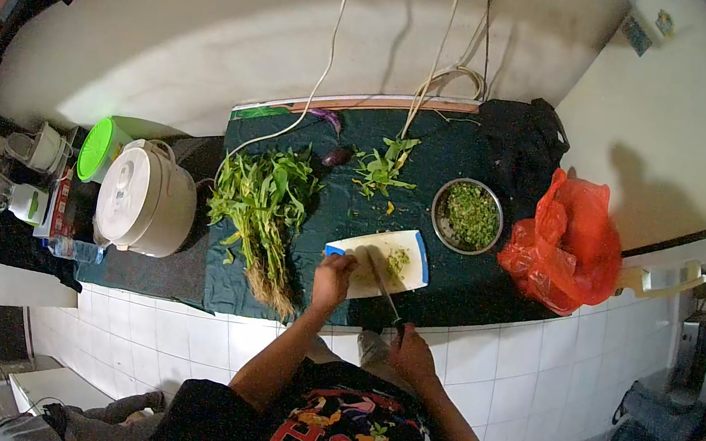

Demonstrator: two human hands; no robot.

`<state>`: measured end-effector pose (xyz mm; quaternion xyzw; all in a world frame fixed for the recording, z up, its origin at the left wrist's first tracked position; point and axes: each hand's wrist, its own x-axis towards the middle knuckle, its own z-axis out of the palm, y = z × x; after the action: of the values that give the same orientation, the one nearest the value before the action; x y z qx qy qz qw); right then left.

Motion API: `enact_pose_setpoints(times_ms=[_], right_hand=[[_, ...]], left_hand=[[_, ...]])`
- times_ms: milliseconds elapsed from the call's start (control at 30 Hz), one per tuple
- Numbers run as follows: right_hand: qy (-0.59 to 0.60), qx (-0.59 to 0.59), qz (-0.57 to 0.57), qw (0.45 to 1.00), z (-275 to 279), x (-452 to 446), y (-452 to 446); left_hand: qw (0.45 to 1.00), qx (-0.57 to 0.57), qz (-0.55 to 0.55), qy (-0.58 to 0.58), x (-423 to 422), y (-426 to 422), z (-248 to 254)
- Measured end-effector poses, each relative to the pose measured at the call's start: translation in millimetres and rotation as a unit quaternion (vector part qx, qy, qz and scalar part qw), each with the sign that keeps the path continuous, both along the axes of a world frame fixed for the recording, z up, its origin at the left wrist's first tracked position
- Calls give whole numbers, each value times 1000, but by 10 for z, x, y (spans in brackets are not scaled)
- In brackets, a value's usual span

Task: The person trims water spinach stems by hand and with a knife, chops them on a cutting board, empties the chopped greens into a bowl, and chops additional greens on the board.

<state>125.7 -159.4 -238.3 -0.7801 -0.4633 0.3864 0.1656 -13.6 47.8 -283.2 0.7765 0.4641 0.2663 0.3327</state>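
A white cutting board (358,289) with blue ends lies near the counter's front edge, with chopped greens (399,260) on its right part. My right hand (413,356) is wrapped round the dark handle of a knife (385,289), whose blade slants across the board. At the board's left end is my left hand (332,280), fingers curled together; what they hold, if anything, is hidden. Left of it lies a large bunch of leafy greens (269,193), its roots toward me. Beyond the board stands a steel bowl (436,224) of chopped greens.
A red plastic bag (566,245) sits at the right, with a black bag (526,146) behind. Loose leaves (386,169) and a purple eggplant (337,156) lie at the back. A white rice cooker (149,197) and a green-lidded container (96,149) stand left. Cables hang along the wall.
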Motion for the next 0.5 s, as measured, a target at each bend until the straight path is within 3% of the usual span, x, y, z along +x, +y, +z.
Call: enact_pose_setpoints(times_ms=[100,167,200,267,300,367,500], right_hand=[[-130,155,42,978,-292,25,-105],[-45,8,-48,998,-103,77,52],[-47,6,-51,998,-89,85,75],[-83,142,-16,986,-57,97,114],[-84,140,-16,986,15,87,165],[-14,-5,-71,997,195,27,275],[-41,49,-79,995,154,-126,326]], left_hand=[[998,28,-41,25,136,-27,-112],[996,51,-66,29,245,-21,-175],[996,58,-71,24,294,-21,-194],[995,64,-75,18,350,-42,-226],[994,70,-74,46,361,-48,-223],[992,76,-72,74,360,-46,-244],[984,127,-103,67,282,-42,-274]])
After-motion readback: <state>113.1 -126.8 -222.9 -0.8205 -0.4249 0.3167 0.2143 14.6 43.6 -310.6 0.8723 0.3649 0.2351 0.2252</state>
